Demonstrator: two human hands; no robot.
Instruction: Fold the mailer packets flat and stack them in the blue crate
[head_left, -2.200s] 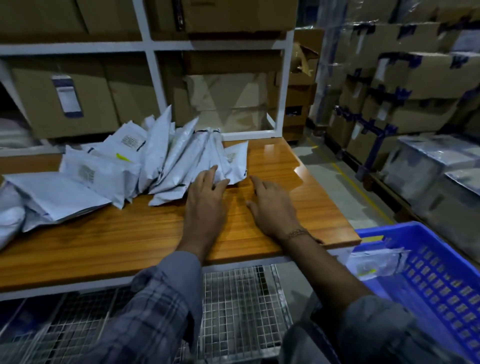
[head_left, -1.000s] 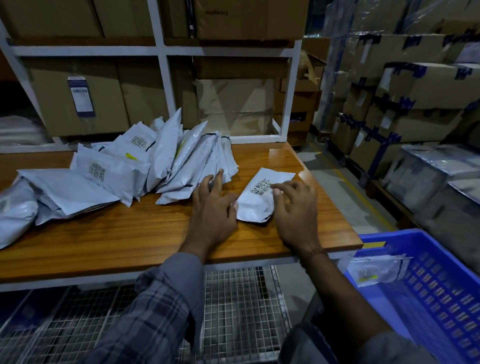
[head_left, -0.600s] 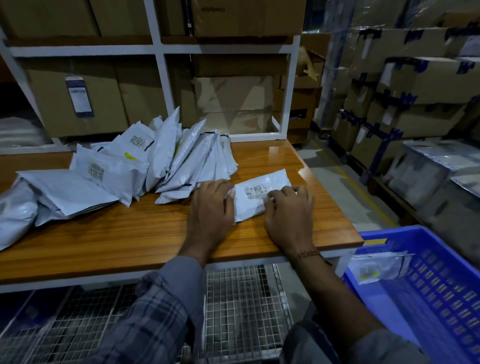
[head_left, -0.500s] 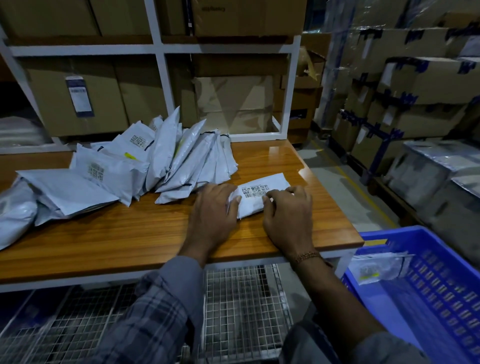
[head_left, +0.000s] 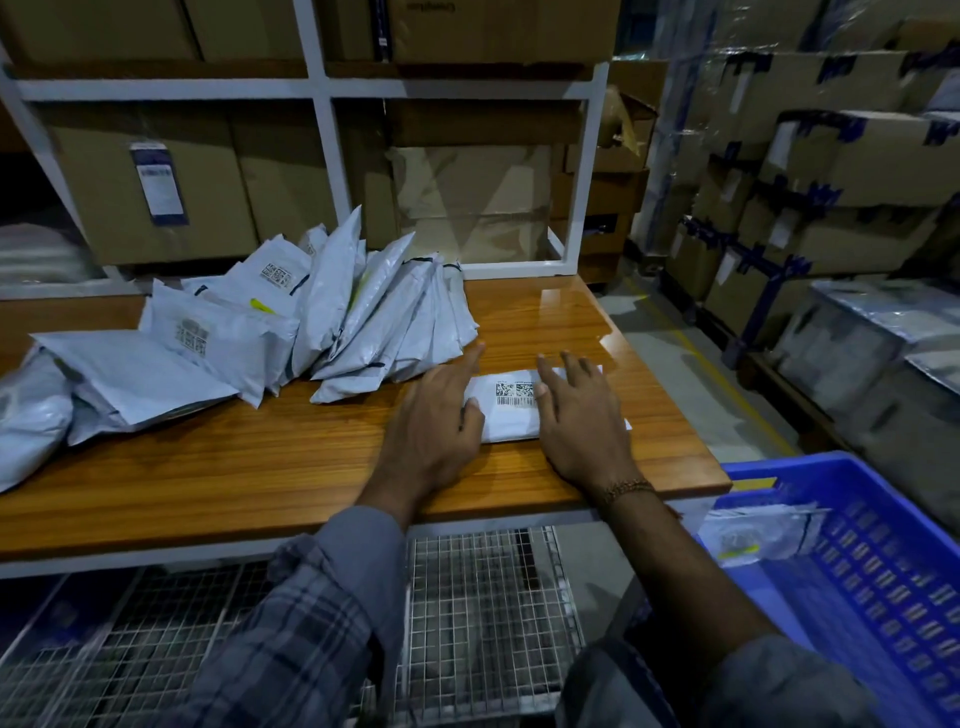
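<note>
A wooden table (head_left: 260, 467) in a dim warehouse, seen from above by the person working at it. Most of the job looks still to do: a large heap of unfolded grey-white mailer packets (head_left: 322, 317) covers the table's left half and leans toward its back edge. Near the table's front right corner lies a single packet (head_left: 511, 408), barcode label up, apparently folded into a compact rectangle and being pressed flat. The left hand (head_left: 434, 415) rests at that packet's left end, fingers straight and spread, thumb touching the packet's edge, index finger pointing toward the heap. The right hand (head_left: 582, 415), a chain bracelet at its wrist, lies flat on the packet's right end, fingers extended and relaxed. Neither hand curls round or pinches anything; both press or rest with loose, flat palms. Beyond the table's right edge and lower down sits the blue crate (head_left: 893, 561), with what appears to be one packet in the crate (head_left: 758, 535) already. So perhaps one packet is stacked, one is nearly folded, and the heap remains.
</note>
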